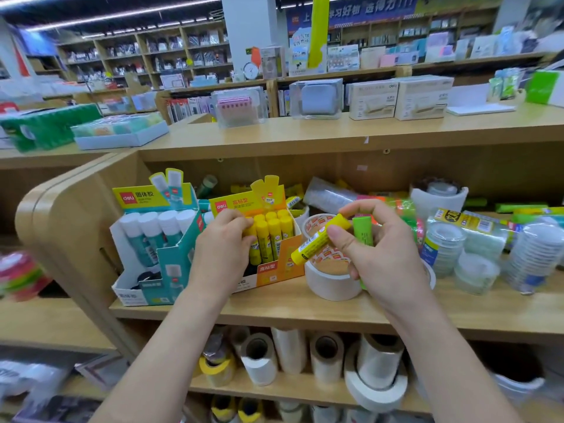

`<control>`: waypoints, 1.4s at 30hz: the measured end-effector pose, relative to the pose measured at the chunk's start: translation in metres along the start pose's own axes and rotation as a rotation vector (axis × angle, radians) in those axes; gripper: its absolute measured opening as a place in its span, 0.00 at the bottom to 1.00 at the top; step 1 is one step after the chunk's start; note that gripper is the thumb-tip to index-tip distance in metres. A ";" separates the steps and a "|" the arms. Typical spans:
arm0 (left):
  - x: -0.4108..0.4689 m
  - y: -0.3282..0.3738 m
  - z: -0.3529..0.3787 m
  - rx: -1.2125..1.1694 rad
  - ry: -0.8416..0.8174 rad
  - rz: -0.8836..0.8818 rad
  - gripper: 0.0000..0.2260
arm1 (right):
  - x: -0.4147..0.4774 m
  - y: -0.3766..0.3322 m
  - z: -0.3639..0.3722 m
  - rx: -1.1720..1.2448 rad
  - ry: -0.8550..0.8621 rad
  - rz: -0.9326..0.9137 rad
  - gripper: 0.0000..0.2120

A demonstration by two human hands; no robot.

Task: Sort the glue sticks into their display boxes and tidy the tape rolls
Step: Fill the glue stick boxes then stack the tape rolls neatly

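— Far left: teal box [171, 264], white-capped sticks [149, 227] upright inside. Probably sorted already.
— Next, yellow box [274, 271]. Left hand [221, 254] curled round boxed yellow sticks [271, 236], front row, likely steadying them to open a slot.
— And right hand [384, 264]?
— Pinching a loose yellow stick [317, 239] slantwise, green stick [363, 230] tucked in the same grip, above the white tape roll [329, 285]. Aimed boxward, presumably.
— Rightmost: clear tape rolls [442, 245], heaped, not yet tidied.
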State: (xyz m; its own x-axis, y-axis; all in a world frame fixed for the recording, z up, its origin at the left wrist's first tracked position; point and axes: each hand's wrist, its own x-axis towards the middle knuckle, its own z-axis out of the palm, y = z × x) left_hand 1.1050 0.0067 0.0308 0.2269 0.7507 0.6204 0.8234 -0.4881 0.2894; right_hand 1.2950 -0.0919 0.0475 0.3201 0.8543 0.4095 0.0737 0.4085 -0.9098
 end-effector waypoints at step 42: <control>-0.050 -0.007 -0.027 -0.266 -0.056 -0.268 0.25 | 0.053 0.011 0.106 -1.042 -0.557 -0.390 0.11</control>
State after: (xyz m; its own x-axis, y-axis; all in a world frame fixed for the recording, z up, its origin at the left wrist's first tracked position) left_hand 1.0740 -0.0395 0.0174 0.0565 0.8870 0.4584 0.6954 -0.3644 0.6194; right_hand 1.2124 -0.0082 0.0659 -0.3165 0.8575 0.4055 0.8694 0.4332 -0.2376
